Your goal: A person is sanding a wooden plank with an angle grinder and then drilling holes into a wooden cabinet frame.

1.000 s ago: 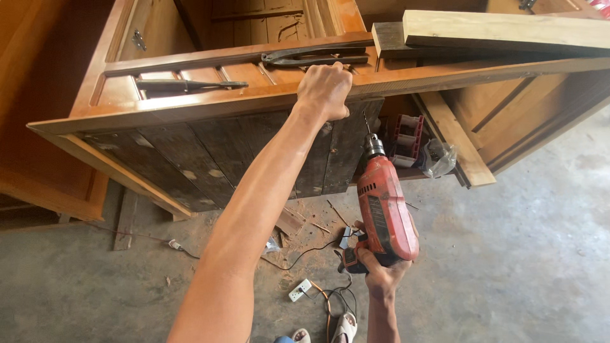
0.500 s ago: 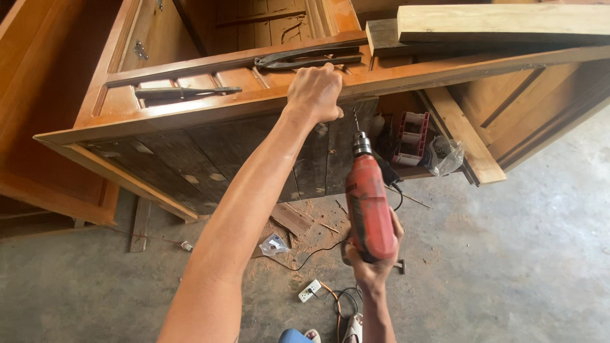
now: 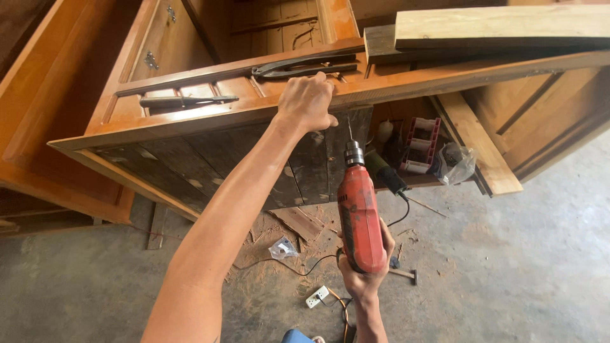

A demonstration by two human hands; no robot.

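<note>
Small clear plastic packet [image 3: 283, 247] on the concrete floor [image 3: 521, 267], among wood scraps — crumpled clear plastic bag [image 3: 459, 162] under the wooden frame's right end, beside a red-and-white box [image 3: 420, 145].

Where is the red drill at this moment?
In the head view, the red drill is right of centre in the right hand, bit pointing up toward the wooden frame's edge, just below the left hand.

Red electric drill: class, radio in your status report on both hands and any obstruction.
Left hand grips the orange wooden frame edge. Right hand holds red electric drill, bit up, just short of it. Nothing between.
</note>
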